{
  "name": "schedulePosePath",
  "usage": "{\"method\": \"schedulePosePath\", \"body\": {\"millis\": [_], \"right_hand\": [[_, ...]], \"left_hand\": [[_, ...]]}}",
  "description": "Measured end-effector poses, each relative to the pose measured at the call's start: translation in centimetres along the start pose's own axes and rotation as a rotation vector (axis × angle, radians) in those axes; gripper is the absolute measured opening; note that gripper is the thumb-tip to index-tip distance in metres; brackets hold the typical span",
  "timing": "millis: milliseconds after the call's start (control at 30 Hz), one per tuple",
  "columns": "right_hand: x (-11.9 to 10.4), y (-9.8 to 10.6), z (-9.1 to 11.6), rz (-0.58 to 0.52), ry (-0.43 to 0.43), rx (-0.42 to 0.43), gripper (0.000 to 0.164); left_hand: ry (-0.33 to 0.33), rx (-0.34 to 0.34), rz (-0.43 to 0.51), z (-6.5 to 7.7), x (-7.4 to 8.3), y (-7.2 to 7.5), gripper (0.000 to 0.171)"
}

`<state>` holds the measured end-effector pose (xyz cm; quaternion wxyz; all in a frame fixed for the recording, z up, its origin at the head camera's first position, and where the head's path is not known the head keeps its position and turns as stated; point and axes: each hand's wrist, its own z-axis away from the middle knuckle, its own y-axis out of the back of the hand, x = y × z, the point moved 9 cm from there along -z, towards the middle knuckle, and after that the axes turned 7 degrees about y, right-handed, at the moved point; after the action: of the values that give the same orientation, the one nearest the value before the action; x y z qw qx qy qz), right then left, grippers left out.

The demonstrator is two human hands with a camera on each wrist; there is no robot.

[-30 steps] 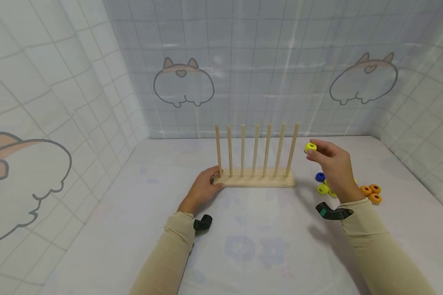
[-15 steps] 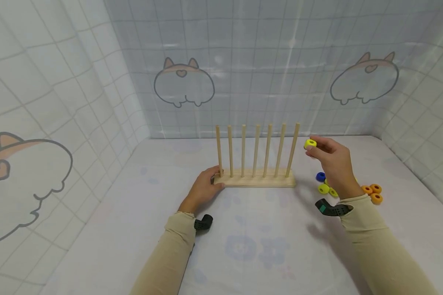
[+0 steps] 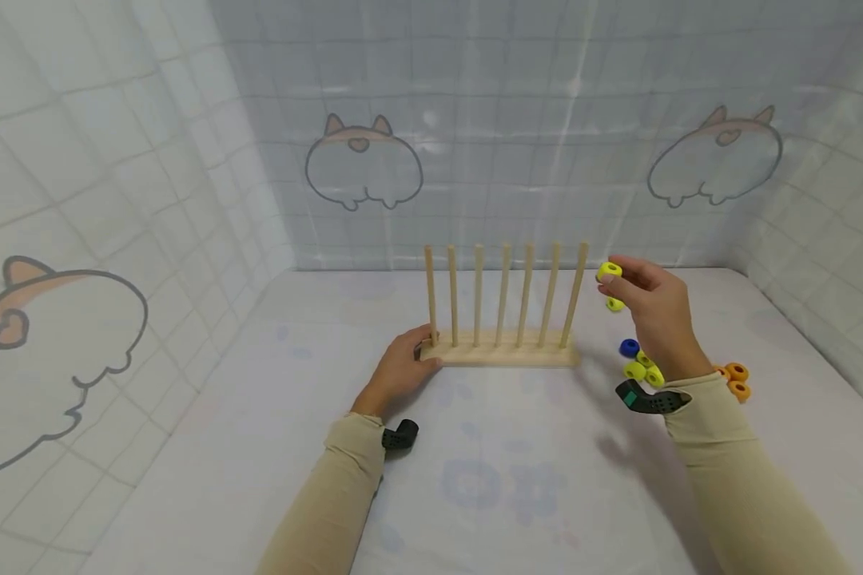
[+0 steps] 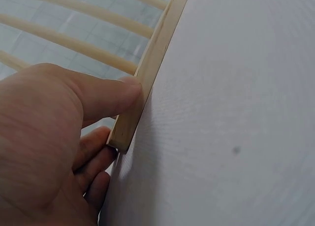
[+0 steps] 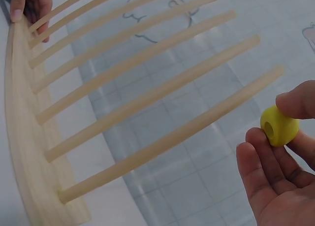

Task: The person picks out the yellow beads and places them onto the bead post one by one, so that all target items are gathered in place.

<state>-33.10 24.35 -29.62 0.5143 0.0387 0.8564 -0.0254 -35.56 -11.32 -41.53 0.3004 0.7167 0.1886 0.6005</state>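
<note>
A pale wooden peg rack (image 3: 499, 351) stands on the table with several bare upright pegs. My left hand (image 3: 401, 371) grips the left end of its base. In the left wrist view, the thumb (image 4: 115, 95) presses the base's front face and fingers curl behind. My right hand (image 3: 654, 315) pinches a yellow bead (image 3: 610, 271) between thumb and fingertips, right of the rightmost peg (image 3: 575, 295) and near its top. The right wrist view shows the bead's hole, with the bead apart from the peg tip. Another yellow bead (image 3: 614, 303) shows just below the thumb; whether it lies on the table I cannot tell.
Below the right hand lie a blue bead (image 3: 629, 348) and several yellow beads (image 3: 634, 370). Orange beads (image 3: 739, 390) sit further right, partly hidden by the wrist. Cloth walls (image 3: 503, 144) with a tile print enclose the table at the back and sides.
My right hand has risen slightly with the yellow bead, and another yellow bead has come into sight beneath it. The left hand keeps its grip on the rack; the head view has shifted a little.
</note>
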Motion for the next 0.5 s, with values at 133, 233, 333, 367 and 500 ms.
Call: {"method": "schedulePosePath", "body": {"millis": [133, 233, 333, 367, 500], "right_hand": [[-0.6, 0.0, -0.5, -0.048, 0.014, 0.007, 0.044], [-0.9, 0.0, -0.8, -0.087, 0.028, 0.021, 0.044], [-1.1, 0.0, -1.0, -0.093, 0.035, 0.032, 0.043], [-1.2, -0.1, -1.1, -0.091, 0.038, 0.032, 0.042], [-1.5, -0.4, -1.6, -0.074, 0.050, 0.031, 0.041]], "left_hand": [[-0.003, -0.004, 0.007, 0.0, 0.1, -0.1, 0.058], [-0.003, -0.005, 0.007, -0.2, -0.1, -0.2, 0.058], [-0.004, -0.009, -0.001, -0.3, -0.1, -0.3, 0.058], [-0.004, -0.008, -0.002, -0.3, -0.1, -0.3, 0.059], [0.007, 0.003, -0.014, -0.1, -0.2, -0.2, 0.060]]}}
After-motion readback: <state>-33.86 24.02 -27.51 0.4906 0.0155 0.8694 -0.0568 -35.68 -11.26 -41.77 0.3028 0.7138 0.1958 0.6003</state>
